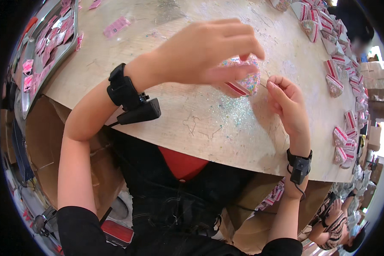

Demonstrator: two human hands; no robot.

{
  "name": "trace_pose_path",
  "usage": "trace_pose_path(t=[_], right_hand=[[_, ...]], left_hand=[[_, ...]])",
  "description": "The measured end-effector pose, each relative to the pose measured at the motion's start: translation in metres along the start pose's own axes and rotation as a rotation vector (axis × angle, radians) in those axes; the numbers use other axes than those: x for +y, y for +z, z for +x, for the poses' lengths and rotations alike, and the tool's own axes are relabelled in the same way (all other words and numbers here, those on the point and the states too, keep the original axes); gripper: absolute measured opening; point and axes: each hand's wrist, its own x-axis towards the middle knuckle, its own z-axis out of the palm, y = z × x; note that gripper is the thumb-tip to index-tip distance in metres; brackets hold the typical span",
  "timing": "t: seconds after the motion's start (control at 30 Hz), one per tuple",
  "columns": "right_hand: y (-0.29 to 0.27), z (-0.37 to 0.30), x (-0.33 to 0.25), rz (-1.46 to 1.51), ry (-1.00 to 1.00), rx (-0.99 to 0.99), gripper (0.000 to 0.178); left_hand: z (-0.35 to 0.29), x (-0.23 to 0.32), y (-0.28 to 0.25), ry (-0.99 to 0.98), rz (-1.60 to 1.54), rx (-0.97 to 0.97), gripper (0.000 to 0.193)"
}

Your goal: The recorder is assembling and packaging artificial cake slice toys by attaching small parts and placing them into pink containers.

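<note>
My left hand [205, 49] is curled over a wedge-shaped cake-slice ornament [252, 84], gripping it above the table. Its end is coated in pastel sprinkles, and a red-and-white band runs along its side; my fingers hide part of it. Just right of the ornament, my right hand [289, 102] is closed, thumb against forefinger, in a pinch. A thin wire-like strand [263, 86] shows at those fingertips; its exact form is too small to make out. Loose bent wire hooks [210, 133] lie on the table below, near scattered glitter [230, 113].
Many similar cake-slice ornaments [335, 85] line the table's right side. At the left edge, a metal tray [30, 96] holds pink tags, and one pink tag [116, 27] lies on the wooden table [158, 123]. A cardboard box [47, 145] stands below left. Another person [335, 226] sits lower right.
</note>
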Motion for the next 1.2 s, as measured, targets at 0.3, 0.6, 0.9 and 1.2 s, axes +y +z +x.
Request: trace_pose_path(t=[0.3, 0.6, 0.9, 1.2], right_hand=[[-0.009, 0.004, 0.005, -0.461, -0.253, 0.084, 0.018], [-0.023, 0.013, 0.011, -0.549, -0.334, 0.143, 0.014], [-0.024, 0.014, 0.011, -0.938, -0.619, 0.313, 0.019], [-0.024, 0.012, 0.008, -0.89, -0.474, 0.29, 0.013]], left_hand=[[-0.001, -0.027, -0.02, -0.325, 0.226, -0.138, 0.018], [-0.015, -0.05, -0.014, -0.162, 0.354, -0.271, 0.024], [-0.016, -0.043, -0.014, -0.272, 0.301, -0.417, 0.019], [-0.011, -0.039, -0.015, -0.241, 0.205, -0.444, 0.015]])
